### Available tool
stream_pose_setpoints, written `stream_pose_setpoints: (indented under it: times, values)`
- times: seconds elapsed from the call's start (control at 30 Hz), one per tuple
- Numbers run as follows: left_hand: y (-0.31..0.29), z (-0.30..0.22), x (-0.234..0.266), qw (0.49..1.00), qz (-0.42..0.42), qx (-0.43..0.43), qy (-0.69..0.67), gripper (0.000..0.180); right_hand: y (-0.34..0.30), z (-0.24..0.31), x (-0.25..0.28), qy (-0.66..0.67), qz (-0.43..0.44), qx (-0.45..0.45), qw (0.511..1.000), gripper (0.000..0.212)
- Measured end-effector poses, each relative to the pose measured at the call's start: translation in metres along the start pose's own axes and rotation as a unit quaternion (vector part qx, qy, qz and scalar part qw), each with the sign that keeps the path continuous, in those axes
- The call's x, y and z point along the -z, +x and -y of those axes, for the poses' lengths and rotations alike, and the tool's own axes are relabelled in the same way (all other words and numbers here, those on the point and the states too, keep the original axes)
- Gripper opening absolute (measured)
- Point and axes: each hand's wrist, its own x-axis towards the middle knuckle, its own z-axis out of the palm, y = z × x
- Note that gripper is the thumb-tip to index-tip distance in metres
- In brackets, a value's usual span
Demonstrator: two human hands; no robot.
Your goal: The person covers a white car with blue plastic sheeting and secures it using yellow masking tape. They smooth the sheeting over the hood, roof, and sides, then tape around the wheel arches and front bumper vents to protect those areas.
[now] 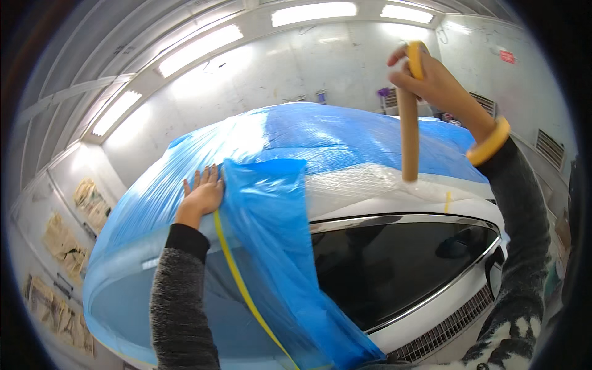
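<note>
My left hand lies flat with fingers spread on blue plastic film draped over a white car. A strip of yellow tape runs down the film from just below that hand. Raised at the upper right, my right hand is closed around a roll of yellow masking tape and a brown cardboard-like tube that hangs down, slightly blurred. A second yellow tape roll sits around my right wrist like a bracelet. The dark side window is uncovered, right of the film's edge.
Whitish, wrinkled sheeting shows along the roof edge, with a short yellow tape piece near it. Light walls with vents surround the car. Stained brownish sheets hang on the left wall. Bright ceiling lights shine above.
</note>
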Motion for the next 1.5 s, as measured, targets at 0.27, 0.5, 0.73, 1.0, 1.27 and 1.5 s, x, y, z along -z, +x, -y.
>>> stream_pose_setpoints:
  times: [0.27,0.5,0.73,1.0,1.27,1.5]
  values:
    - [0.06,0.003,-0.018,0.978,-0.064,-0.185,-0.073,0.065,-0.209,0.006,0.078,0.354,0.403,-0.064,0.842,0.027]
    - [0.048,-0.022,-0.006,0.968,-0.092,-0.203,-0.115,0.064,-0.326,-0.124,0.231,0.264,-0.256,-0.21,0.906,0.051]
    - [0.043,-0.036,-0.002,0.965,-0.099,-0.209,-0.125,0.062,-0.437,-0.125,0.203,0.21,-0.219,-0.378,0.875,0.057]
    - [0.039,-0.057,0.008,0.963,-0.105,-0.212,-0.131,0.061,-0.437,-0.084,0.143,0.189,-0.145,-0.423,0.874,0.034]
    - [0.042,-0.037,-0.006,0.959,-0.112,-0.218,-0.144,0.06,-0.413,-0.071,0.1,0.223,-0.14,-0.413,0.872,0.024]
    - [0.042,-0.015,-0.024,0.939,-0.131,-0.269,-0.172,0.059,-0.341,-0.027,0.049,0.285,-0.031,-0.273,0.918,0.022]
